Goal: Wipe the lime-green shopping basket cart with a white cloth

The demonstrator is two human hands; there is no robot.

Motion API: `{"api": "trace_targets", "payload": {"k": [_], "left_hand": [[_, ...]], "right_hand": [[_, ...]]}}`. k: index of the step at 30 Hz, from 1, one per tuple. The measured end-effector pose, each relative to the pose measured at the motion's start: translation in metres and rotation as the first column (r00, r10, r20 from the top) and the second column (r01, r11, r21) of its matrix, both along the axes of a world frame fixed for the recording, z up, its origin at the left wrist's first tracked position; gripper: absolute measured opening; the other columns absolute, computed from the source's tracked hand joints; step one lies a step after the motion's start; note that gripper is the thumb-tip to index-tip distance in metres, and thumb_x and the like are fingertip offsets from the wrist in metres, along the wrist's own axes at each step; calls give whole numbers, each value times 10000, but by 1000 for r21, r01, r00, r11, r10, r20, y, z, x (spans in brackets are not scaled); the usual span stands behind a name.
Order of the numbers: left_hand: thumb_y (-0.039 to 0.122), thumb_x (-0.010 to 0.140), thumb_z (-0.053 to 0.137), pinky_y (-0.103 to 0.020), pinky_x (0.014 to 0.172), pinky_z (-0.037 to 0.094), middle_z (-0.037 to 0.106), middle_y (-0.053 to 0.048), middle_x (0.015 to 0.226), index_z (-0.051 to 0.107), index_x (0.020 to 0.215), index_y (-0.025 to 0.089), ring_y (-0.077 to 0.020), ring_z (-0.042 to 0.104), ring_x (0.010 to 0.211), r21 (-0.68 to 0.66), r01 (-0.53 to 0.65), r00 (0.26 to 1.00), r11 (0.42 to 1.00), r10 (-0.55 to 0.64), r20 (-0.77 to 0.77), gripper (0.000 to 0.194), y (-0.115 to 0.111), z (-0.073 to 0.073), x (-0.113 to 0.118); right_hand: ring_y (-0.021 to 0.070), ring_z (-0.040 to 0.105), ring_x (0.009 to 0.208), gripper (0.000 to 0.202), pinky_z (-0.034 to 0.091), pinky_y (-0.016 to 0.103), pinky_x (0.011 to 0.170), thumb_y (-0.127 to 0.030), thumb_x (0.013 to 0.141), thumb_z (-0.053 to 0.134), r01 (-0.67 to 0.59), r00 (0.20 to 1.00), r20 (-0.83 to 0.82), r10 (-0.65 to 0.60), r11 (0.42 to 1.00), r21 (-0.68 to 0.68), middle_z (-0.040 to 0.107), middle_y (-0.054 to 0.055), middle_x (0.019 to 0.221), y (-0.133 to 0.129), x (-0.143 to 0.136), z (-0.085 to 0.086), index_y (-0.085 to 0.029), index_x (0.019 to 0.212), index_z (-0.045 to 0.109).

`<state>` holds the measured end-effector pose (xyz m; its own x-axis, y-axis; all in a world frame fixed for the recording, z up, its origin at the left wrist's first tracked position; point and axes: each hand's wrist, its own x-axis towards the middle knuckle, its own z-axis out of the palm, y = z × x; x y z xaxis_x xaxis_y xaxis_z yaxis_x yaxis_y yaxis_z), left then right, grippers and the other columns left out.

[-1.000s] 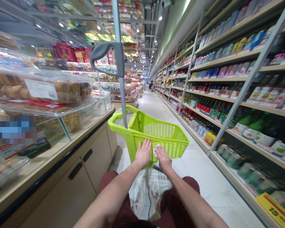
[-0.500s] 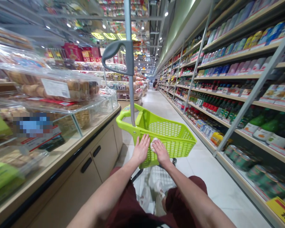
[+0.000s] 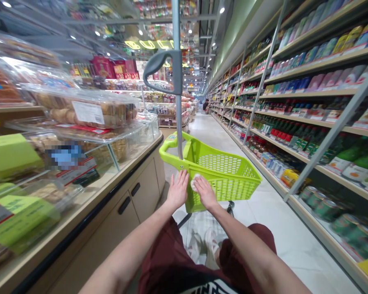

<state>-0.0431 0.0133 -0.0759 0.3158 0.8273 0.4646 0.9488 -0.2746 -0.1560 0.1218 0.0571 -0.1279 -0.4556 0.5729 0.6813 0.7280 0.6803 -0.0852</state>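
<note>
A lime-green shopping basket (image 3: 233, 181) with pierced sides is mounted on a wheeled trolley in front of my knees. Flat against its near corner lies my left hand (image 3: 178, 190), fingers stretched out and holding nothing. My right hand (image 3: 205, 192) presses a crumpled white wipe (image 3: 195, 183) to the basket's side, just right of the left hand. The wipe is partly hidden under the fingers. A grey metal pole (image 3: 179, 122) rises from the basket's left end and carries a dark grey loop handle (image 3: 164, 72).
On the left, a wooden counter (image 3: 141, 208) bears clear packs of baked goods (image 3: 92, 110). Tall shelves (image 3: 309, 118) of bottles and cans line the right. A pale tiled aisle (image 3: 199, 126) runs ahead, with a crouching person (image 3: 205, 106) far off.
The view has shifted slightly, so the basket and shelves appear farther right. My right hand and the wipe have moved a little leftward along the basket's side. My left hand stays on the corner.
</note>
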Motion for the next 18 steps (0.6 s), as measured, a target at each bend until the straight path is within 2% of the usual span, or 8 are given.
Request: {"api": "trace_targets", "payload": {"k": [2, 3, 5, 8, 10, 12, 16, 18], "left_hand": [[145, 671, 411, -497, 1074, 89, 155, -98, 1452, 243, 1348, 103, -220, 48, 1343, -17, -31, 1000, 999, 31, 3, 698, -2, -7, -8], [146, 671, 413, -493, 1075, 90, 156, -98, 1452, 240, 1349, 105, -221, 53, 1343, -25, -47, 999, 999, 47, 3, 701, -3, -9, -12], [153, 672, 421, -487, 1077, 93, 160, -99, 1450, 223, 1355, 106, -225, 68, 1341, -29, -81, 997, 996, 82, 13, 713, -4, -9, -21], [162, 671, 428, -487, 1076, 102, 157, -104, 1449, 207, 1361, 96, -234, 83, 1339, -7, -133, 990, 991, 133, 49, 728, -2, -1, -29], [165, 672, 425, -491, 1076, 100, 154, -104, 1449, 212, 1360, 90, -237, 82, 1339, 5, -141, 988, 990, 141, 61, 724, -1, 5, -30], [172, 677, 423, -491, 1077, 91, 150, -101, 1450, 222, 1358, 91, -233, 79, 1340, 10, -129, 990, 992, 128, 61, 714, -1, 7, -29], [185, 685, 427, -489, 1075, 99, 160, -97, 1449, 235, 1355, 99, -230, 77, 1341, -3, -116, 992, 993, 116, 57, 702, -6, 5, -29], [181, 679, 434, -487, 1075, 110, 171, -99, 1447, 246, 1352, 102, -235, 84, 1340, -7, -127, 990, 992, 127, 61, 703, -8, 5, -33]], "right_hand": [[218, 320, 1259, 350, 367, 453, 964, -92, 836, 410, -14, 1000, 24, 14, 1000, -15, 515, 103, 1239, -6, 2, -9, -167, 1144, 559], [215, 312, 1263, 357, 365, 446, 968, -94, 838, 403, -17, 1000, 13, 17, 1000, -2, 509, 98, 1247, -8, 2, -7, -169, 1154, 552], [198, 267, 1285, 386, 334, 428, 1000, -99, 848, 379, -22, 999, -41, 24, 998, 53, 472, 80, 1286, -10, -1, 11, -179, 1200, 514], [176, 205, 1307, 407, 272, 413, 1048, -117, 863, 354, -32, 992, -114, 47, 991, 128, 414, 63, 1334, -3, -17, 49, -183, 1248, 465], [177, 196, 1310, 396, 262, 415, 1056, -132, 865, 370, -37, 991, -119, 53, 990, 135, 401, 66, 1343, 2, -28, 61, -175, 1246, 467], [185, 206, 1308, 382, 275, 421, 1049, -133, 857, 403, -47, 995, -83, 57, 993, 110, 418, 73, 1331, 3, -35, 55, -170, 1229, 484], [193, 254, 1291, 367, 327, 431, 1011, -110, 834, 455, -96, 995, 26, 95, 995, 42, 478, 80, 1281, -7, -36, 20, -186, 1188, 518], [187, 260, 1289, 374, 337, 424, 1004, -109, 830, 461, -122, 992, 31, 120, 992, 46, 483, 79, 1277, -12, -34, 17, -194, 1190, 515]]}}
